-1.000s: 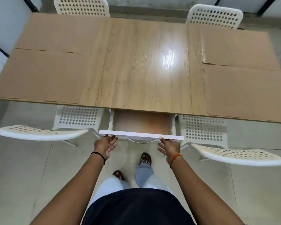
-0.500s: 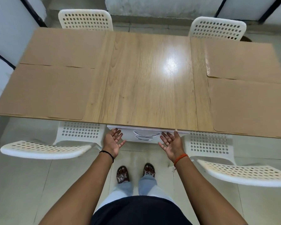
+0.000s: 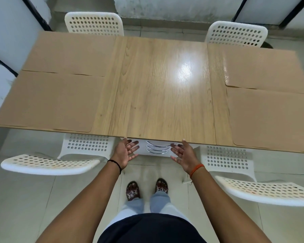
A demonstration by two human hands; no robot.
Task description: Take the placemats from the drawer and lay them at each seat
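Pale floor tiles [image 3: 25, 199] surround the bench [image 3: 161, 95], on which four placemats are laid: two at the left end [image 3: 49, 100] [image 3: 68, 53], two at the right [image 3: 270, 118] [image 3: 263, 69]. Below its near edge the white drawer front [image 3: 156, 149] is flanked by the left hand [image 3: 125, 152] and right hand [image 3: 184, 155], fingers spread, nothing held. White perforated chairs [image 3: 49, 163] [image 3: 267, 190] are seen on both sides.

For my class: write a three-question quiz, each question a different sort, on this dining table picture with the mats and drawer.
1. True or false: the drawer under the table stands pulled wide out.
2. How many placemats lie on the table?
A two
B three
C four
3. Fill in: the left hand and right hand have their fingers ____ and hold nothing.

Key: 1 false, it is pushed in. 2 C: near left placemat, far left, near right, far right. 3 spread.
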